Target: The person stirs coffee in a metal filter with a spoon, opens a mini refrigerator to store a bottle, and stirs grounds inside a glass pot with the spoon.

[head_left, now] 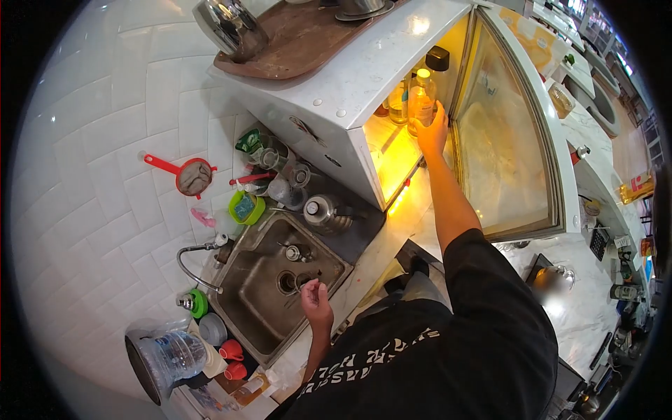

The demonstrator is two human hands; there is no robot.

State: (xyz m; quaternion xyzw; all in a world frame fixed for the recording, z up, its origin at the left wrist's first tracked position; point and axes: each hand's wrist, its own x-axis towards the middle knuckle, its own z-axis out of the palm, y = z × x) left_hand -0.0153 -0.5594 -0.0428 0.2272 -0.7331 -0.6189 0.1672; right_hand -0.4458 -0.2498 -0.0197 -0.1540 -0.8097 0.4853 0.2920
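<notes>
My right hand (432, 133) reaches into a lit cabinet, its fingers wrapped round a clear bottle (421, 98) with a yellow cap. The bottle stands upright among others. Beside it are another yellow-lit bottle (397, 103) and one with a dark cap (437, 59). My left hand (316, 301) hovers over the near edge of the metal sink (241, 297), fingers curled. A small round dark-rimmed thing (302, 278) is by its fingertips; I cannot make out what it is.
The glass door (500, 133) stands open on the right. A brown tray (301, 42) with metal ware rests on top of the cabinet. Around the sink are a steel jug (326, 213), a tap (199, 250), a green container (241, 208) and red cups (231, 349). A red strainer (194, 177) hangs on the tiles.
</notes>
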